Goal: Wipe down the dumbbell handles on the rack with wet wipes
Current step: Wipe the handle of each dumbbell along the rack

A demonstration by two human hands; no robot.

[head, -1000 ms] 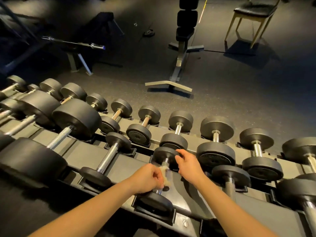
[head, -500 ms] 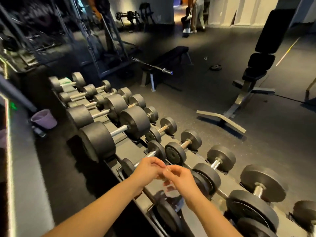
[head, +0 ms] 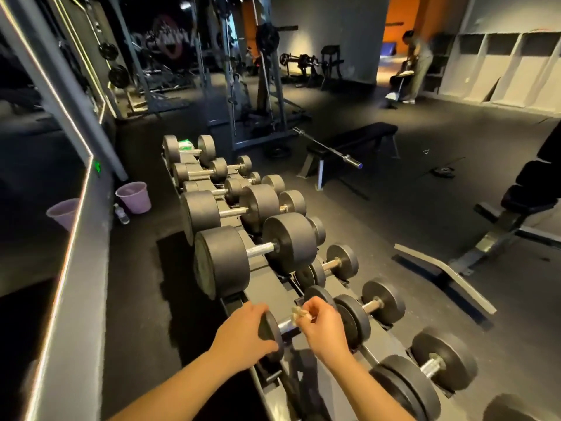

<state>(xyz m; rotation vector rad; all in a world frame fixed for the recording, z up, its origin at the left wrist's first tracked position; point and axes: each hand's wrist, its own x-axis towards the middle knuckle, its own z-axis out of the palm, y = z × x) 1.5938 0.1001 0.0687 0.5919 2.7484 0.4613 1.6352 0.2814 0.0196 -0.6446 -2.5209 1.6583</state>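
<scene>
A long dark rack point(head: 267, 302) runs away from me, loaded with black dumbbells with chrome handles. My left hand point(head: 243, 335) grips the near head of a small dumbbell point(head: 271, 332) on the near row. My right hand point(head: 323, 326) pinches a crumpled wet wipe point(head: 299, 313) just above that dumbbell's chrome handle point(head: 285, 325). A large dumbbell point(head: 258, 253) lies just beyond. A green-white wipe pack point(head: 185, 145) sits on the farthest dumbbell.
A mirrored wall point(head: 60, 238) runs along the left, with a purple bucket point(head: 133, 196) and a bottle point(head: 120, 213) on the floor. A flat bench with a barbell point(head: 349, 147) and an incline bench point(head: 501, 226) stand right. A person point(head: 416, 65) stands far back.
The view has swung left along the rack. My hands left the earlier dumbbell; the wipe passed from my left hand to my right, and my left hand now grips another dumbbell's head.
</scene>
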